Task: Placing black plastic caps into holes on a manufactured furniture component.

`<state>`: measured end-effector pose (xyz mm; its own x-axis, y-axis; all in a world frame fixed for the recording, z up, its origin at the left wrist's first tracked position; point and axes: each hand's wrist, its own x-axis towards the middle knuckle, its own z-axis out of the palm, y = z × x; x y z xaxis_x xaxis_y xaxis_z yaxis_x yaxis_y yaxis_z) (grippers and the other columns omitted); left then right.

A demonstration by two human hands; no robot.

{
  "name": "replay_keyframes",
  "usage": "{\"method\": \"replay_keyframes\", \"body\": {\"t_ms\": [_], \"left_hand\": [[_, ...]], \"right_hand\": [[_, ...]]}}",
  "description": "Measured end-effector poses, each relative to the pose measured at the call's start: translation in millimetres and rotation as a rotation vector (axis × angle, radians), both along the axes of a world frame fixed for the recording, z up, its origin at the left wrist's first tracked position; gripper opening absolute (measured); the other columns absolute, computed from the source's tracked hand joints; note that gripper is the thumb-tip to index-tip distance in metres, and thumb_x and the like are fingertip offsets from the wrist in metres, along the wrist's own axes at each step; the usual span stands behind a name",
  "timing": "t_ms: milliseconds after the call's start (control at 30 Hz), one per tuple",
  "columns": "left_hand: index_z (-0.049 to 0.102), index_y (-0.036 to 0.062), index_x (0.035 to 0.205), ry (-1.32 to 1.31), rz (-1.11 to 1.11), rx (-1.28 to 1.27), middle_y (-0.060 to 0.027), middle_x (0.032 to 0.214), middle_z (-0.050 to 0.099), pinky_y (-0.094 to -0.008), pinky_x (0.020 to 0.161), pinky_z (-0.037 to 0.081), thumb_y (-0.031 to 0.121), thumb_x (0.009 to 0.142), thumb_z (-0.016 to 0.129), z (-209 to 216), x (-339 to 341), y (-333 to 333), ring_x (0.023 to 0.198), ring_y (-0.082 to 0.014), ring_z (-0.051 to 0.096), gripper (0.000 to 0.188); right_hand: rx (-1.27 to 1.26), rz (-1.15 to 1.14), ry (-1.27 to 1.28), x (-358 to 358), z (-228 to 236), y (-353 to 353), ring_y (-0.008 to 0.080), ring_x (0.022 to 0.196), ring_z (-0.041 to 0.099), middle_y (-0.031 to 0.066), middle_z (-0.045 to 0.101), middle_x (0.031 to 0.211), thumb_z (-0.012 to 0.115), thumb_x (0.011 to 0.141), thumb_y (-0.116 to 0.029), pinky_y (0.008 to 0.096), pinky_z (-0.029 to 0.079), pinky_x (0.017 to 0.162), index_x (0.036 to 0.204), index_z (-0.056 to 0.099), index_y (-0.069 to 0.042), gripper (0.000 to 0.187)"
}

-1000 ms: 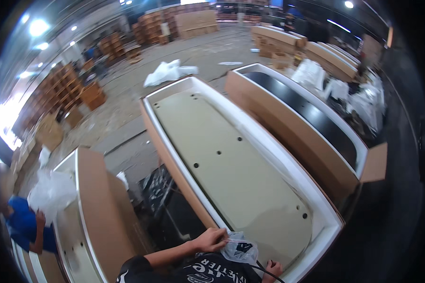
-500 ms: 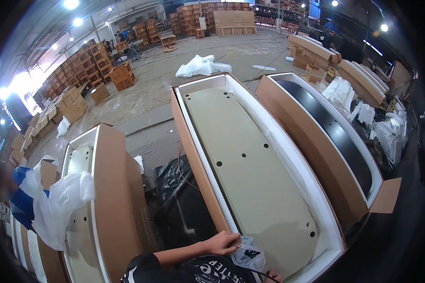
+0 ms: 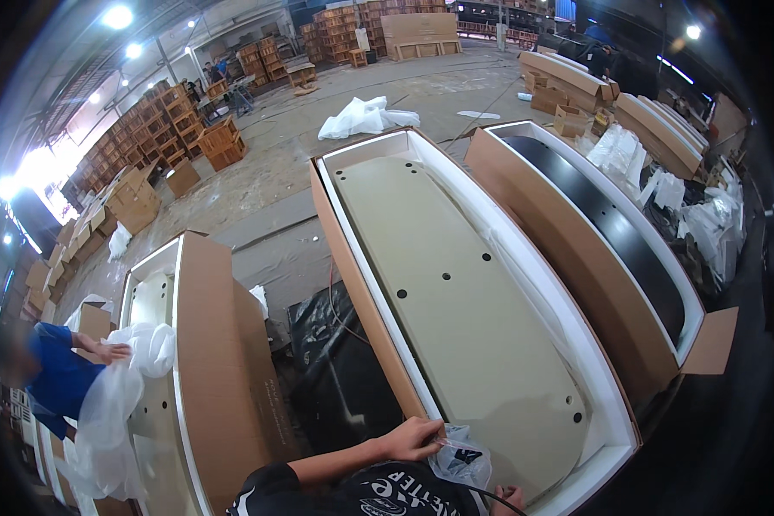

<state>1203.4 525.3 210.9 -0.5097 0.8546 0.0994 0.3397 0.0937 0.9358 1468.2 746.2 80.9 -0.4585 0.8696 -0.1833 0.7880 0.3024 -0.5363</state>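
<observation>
My left hand (image 3: 414,439) is closed on the top edge of a clear plastic bag (image 3: 461,459), just above the near end of the middle box. Something dark shows through the bag. My right hand (image 3: 509,499) shows only in part at the lower edge, its fingers bent, beside a thin black cable (image 3: 490,495). What it grips is hidden. Below both hands lies a long beige panel (image 3: 469,344) with rounded ends and several dark holes. White foam (image 3: 568,340) lines the open cardboard box (image 3: 353,275) around it.
At right, an open box (image 3: 568,267) holds a glossy black panel (image 3: 606,224). At left, a person in blue (image 3: 64,370) handles white wrapping (image 3: 116,413) over another box (image 3: 224,361). Black sheeting (image 3: 335,370) lies between boxes. Wooden crates (image 3: 146,129) stand farther back.
The person in blue has leaned in and lowered the white wrapping; a hand now shows on it. My left hand keeps its hold on the bag, and more of my right hand shows.
</observation>
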Motion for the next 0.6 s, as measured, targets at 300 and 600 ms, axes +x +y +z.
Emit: {"method": "replay_keyframes", "body": {"t_ms": [300,600], "left_hand": [[0.053,0.0009,0.089,-0.031,0.0,-0.032,-0.0147,0.069,0.057,-0.0372,0.058,0.045,0.016,0.083,0.057,-3.7,3.4,0.3,0.062,-0.0305,0.059,0.017],[0.053,0.0008,0.088,-0.044,-0.01,-0.035,-0.0149,0.067,0.056,-0.0365,0.057,0.045,0.017,0.083,0.058,-7.6,4.9,1.0,0.061,-0.0297,0.059,0.017]], "right_hand": [[0.079,-0.038,-0.181,23.0,-56.0,3.2,0.0332,0.074,0.061,0.0146,0.058,0.085,0.072,0.076,-0.015,0.0455,0.047,0.067,0.083,0.061,0.001,0.021],[0.052,0.052,0.075,7.9,-6.8,-13.5,0.0326,0.079,0.061,0.0151,0.062,0.086,0.071,0.078,-0.025,0.0435,0.049,0.072,0.083,0.068,-0.002,0.024]]}}
